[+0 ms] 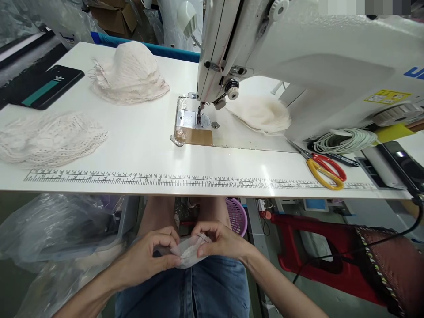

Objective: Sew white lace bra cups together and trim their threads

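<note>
Left hand [157, 252] and right hand [221, 240] both pinching white cloth [189, 258] over the jeans [218, 282], clear of the table [139, 152]; looks like an arranging-by-hand step, next move likely needs light, even finger tension.

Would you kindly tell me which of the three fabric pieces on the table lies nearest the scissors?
The cream piece under the machine's arm, near the tips of the scissors; the domed piece and lacy piece lie farther left.
</note>
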The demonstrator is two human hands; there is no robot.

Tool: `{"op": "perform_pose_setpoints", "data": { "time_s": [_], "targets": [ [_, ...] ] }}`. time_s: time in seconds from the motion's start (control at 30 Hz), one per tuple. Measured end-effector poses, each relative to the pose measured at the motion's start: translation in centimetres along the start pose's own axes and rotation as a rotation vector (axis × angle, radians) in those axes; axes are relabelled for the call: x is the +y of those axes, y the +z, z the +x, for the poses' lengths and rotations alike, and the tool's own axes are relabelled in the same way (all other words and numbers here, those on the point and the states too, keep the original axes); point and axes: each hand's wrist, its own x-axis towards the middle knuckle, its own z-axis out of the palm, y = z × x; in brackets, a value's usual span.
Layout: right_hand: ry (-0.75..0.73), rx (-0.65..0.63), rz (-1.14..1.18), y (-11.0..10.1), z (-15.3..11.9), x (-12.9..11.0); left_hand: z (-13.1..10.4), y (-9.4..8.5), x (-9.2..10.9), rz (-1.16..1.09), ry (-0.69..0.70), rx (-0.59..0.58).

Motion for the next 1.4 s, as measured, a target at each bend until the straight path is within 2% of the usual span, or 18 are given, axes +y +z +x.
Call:
{"op": "perform_pose_setpoints", "data": {
  "time_s": [0.17,0.37,0.5,0.67,0.87,1.03,1.4],
  "targets": [
    [0.042,-0.032,-0.015,0.5,0.4,-0.2,-0.3,-0.5,-0.1,0.034,-0.155,-0.028],
    [-0.009,-0.05,0.011,-0.5,-0.2,0.2,-1.0,-0.9,-0.2,0.097,-0.221,-0.02],
    [-0.016,-0.026,0.023,-0.8,-0.4,0.3,-1.1,-1.0,-0.1,0.073,-0.176,-0.046],
    [-0.025,0.017,0.062,-0.8,-0.2,0.8,-1.0,-0.9,-0.5,-0.031,-0.096,0.008],
    [-0.035,0.04,0.089,-1.0,-0.2,1.4,-1.3,-0.5,-1.1,-0.18,-0.242,0.074],
    [-0.026,0.032,0.093,-0.9,-0.3,1.3,-1.5,-0.5,-1.0,-0.277,-0.233,0.076],
    [-0.014,0.021,0.089,-0.5,-0.2,0.9,-2.0,-0.9,-0.7,-0.174,-0.203,0.111]
  ]
}}
